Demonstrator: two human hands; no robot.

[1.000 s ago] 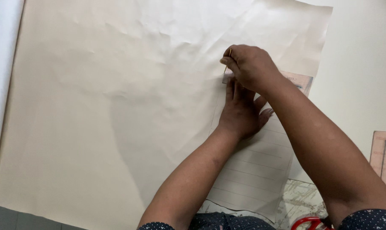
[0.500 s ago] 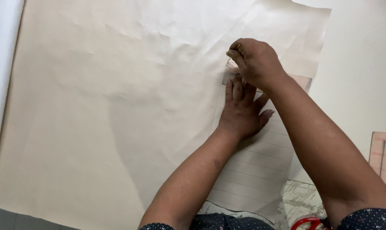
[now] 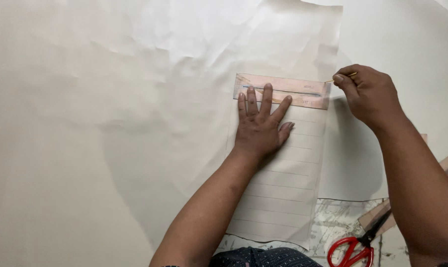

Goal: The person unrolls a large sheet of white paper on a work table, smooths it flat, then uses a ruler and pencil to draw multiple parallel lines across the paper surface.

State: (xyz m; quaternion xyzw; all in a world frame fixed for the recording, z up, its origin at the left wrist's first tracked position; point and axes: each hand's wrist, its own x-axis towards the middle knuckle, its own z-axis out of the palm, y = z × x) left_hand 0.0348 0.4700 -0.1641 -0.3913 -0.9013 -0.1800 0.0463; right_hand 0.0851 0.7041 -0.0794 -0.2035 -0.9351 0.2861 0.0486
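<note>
Two hands work over a big cream sheet (image 3: pixel 110 123) spread on the worktop (image 3: pixel 406 44). Left hand (image 3: pixel 261 129) lies flat, fingers spread, pressing a lined paper strip (image 3: pixel 283 188); its fingertips rest on a clear ruler (image 3: pixel 303 91) laid across the strip's top end. Right hand (image 3: pixel 369 94), just beyond the ruler's right end, has its grip pinched shut on a thin pencil (image 3: pixel 350 75). Red-handled scissors (image 3: pixel 355 247) lie well below that hand, near the wrist

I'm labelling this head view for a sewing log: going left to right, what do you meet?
Large cream paper sheet → left hand pressing a ruler on the lined strip → right hand holding a thin pencil; the red-handled scissors lie below it.
</note>
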